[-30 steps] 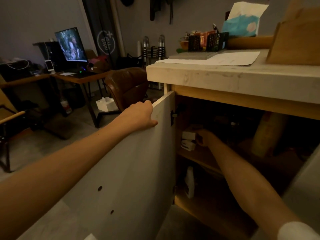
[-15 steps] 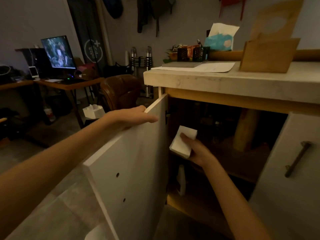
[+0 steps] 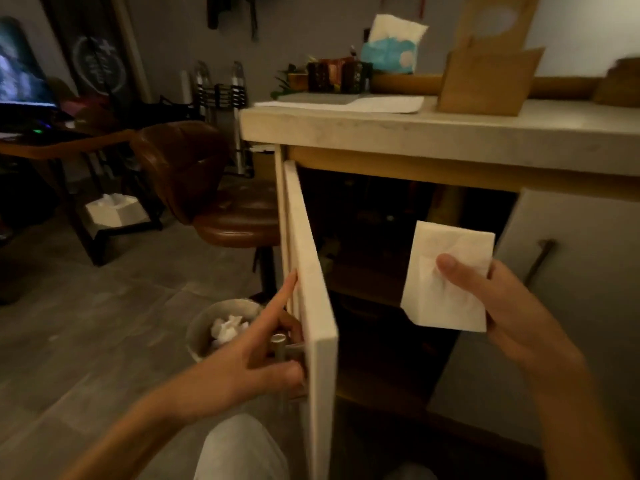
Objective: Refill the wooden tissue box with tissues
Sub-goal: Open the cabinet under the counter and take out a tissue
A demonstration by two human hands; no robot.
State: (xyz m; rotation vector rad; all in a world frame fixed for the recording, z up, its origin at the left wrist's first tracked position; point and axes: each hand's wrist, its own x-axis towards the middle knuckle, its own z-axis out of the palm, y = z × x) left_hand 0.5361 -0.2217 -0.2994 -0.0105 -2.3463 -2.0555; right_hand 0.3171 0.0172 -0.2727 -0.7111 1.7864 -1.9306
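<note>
My right hand (image 3: 512, 317) holds a white pack of tissues (image 3: 446, 275) in front of the open cabinet, thumb pressed on its face. My left hand (image 3: 263, 355) grips the metal handle (image 3: 278, 346) on the outer side of the white cabinet door (image 3: 311, 271), which stands edge-on and partly open. The wooden tissue box (image 3: 488, 81) stands on the countertop (image 3: 450, 129) above, its lid with a round hole raised behind it.
A bin with crumpled paper (image 3: 221, 327) sits on the floor left of the door. A brown leather chair (image 3: 207, 188) stands behind it. A second cabinet door with a handle (image 3: 540, 261) is shut on the right. Papers and a blue tissue pack (image 3: 391, 50) lie on the counter.
My right hand has drawn the tissue pack out of the cabinet and toward me. My left hand moved from the door's top edge down to its handle, and the door swung partway closed.
</note>
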